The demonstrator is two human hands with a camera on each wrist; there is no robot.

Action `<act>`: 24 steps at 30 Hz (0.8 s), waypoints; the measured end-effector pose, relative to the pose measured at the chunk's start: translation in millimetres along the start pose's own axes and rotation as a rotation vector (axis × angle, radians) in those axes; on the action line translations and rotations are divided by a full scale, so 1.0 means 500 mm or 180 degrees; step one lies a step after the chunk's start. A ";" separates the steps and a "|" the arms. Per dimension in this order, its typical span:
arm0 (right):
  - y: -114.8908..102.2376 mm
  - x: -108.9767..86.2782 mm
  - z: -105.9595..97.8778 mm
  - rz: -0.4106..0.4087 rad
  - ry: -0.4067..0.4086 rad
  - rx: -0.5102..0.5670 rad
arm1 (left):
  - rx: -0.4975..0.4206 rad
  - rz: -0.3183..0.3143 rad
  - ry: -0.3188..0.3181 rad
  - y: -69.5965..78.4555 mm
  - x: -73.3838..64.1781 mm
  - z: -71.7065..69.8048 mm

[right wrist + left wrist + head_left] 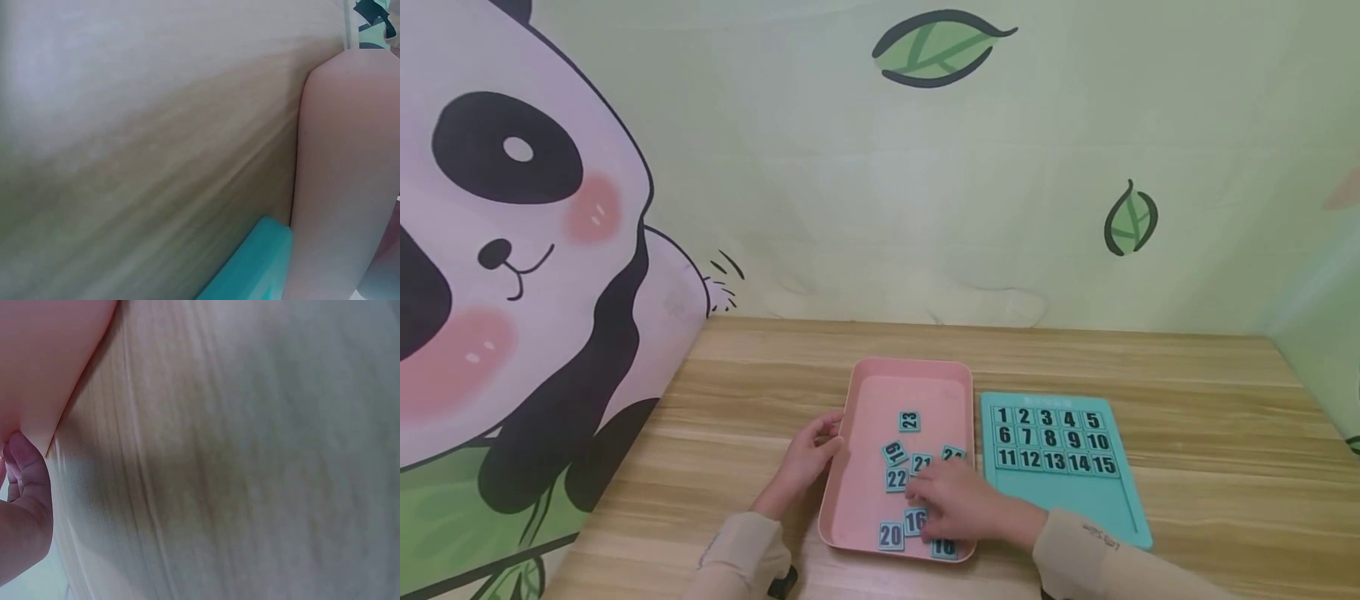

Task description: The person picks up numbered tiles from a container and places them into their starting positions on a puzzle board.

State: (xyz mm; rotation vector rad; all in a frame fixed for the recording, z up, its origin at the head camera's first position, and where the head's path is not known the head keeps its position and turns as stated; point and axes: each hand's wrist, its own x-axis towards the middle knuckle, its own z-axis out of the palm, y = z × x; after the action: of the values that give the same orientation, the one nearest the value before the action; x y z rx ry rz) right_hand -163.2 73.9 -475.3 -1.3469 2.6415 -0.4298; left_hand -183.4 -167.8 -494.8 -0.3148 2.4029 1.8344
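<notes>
A pink tray on the table holds loose teal number tiles, among them 16, 20, 22, 19 and 23. My left hand grips the tray's left rim; in the left wrist view its thumb lies against the pink wall. Over the tray's right side hovers my right hand, fingers and thumb spread apart around tile 16. It partly covers tiles 21 and 18; what lies under the palm is hidden.
Right of the tray lies a teal number board, with tiles 1 to 15 set in its upper rows and bare teal below. Both stand on a wood-grain table. Behind is a wall covering with a panda and leaves.
</notes>
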 end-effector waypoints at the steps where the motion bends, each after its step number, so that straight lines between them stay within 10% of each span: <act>1: -0.002 -0.001 -0.001 -0.0011 -0.0021 -0.0010 | -0.0004 0.0002 0.0002 0.000 0.000 0.000; 24: -0.003 -0.004 -0.001 0.0053 0.0207 0.0091 | -0.0029 0.0039 -0.0017 0.001 -0.001 0.000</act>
State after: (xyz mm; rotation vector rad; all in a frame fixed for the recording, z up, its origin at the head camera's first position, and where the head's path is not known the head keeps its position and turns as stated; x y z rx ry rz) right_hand -161.0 74.9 -474.4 -1.3237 2.6858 -0.5156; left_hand -183.2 -167.5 -494.4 -0.2964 2.3988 1.8495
